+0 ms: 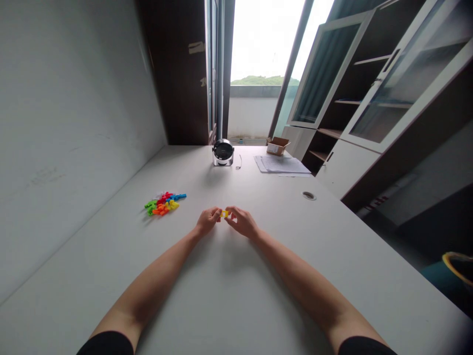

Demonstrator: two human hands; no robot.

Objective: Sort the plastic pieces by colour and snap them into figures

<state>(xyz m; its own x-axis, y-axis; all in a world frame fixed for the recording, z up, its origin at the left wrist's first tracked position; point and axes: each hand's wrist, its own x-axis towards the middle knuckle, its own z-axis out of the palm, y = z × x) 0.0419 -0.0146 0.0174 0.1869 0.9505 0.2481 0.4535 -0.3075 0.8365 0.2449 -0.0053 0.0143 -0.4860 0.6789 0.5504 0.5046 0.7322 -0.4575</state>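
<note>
At desk [281, 231] centre: yellow plastic piece [223, 213] pinched between left hand [208, 220] and right hand [241, 222]; coloured pile [165, 202] lies leftward, nearer left hand.

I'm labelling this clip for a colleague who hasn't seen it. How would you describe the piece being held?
On the long white table, follow the two bare forearms to where the left hand and right hand meet. Pinched between their fingertips is a small yellow piece, well apart from the multicoloured pile on its left.
</note>
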